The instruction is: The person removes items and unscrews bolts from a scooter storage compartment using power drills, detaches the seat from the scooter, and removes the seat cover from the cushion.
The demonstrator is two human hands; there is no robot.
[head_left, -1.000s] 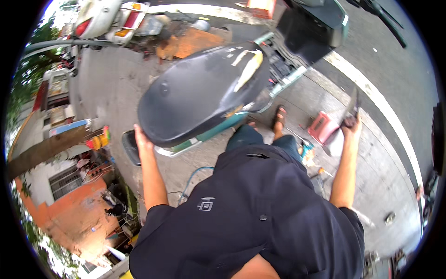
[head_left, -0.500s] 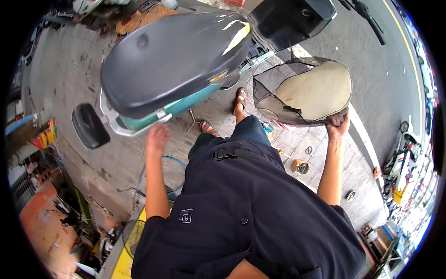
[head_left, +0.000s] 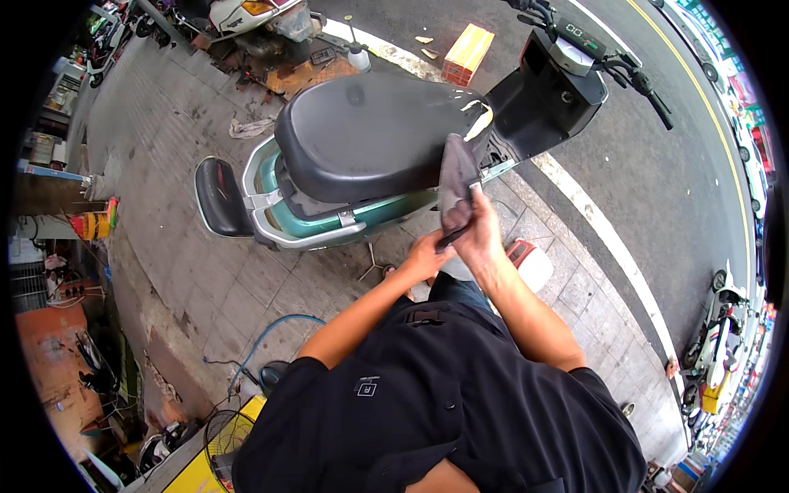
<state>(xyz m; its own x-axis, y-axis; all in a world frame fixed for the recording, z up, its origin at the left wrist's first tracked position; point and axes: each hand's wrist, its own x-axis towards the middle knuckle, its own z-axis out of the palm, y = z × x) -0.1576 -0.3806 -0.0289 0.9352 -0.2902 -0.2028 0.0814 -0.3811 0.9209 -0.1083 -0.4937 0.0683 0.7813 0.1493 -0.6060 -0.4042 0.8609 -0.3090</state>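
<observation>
In front of me stands a green electric scooter [head_left: 386,215]. Its black seat [head_left: 362,131] has a torn patch showing yellow at the front end. A dark mesh seat cover [head_left: 459,177] is held upright, almost edge-on, close to the seat's near side. My right hand [head_left: 478,223] grips its lower right part. At its bottom edge, the fingers of my left hand [head_left: 426,256] are closed on the fabric. The cover's wide faces are mostly out of sight at this angle.
A black backrest pad [head_left: 220,197] sits at the scooter's tail. Beside my right forearm is a white and red object [head_left: 532,264] on the paving. An orange-yellow box [head_left: 468,53] lies beyond the scooter. A blue hose [head_left: 275,333] curves across the ground at left.
The cover has come in from the right to the scooter's near side and turned edge-on. My left hand has left the scooter's rear and taken hold of it. The view has shifted.
</observation>
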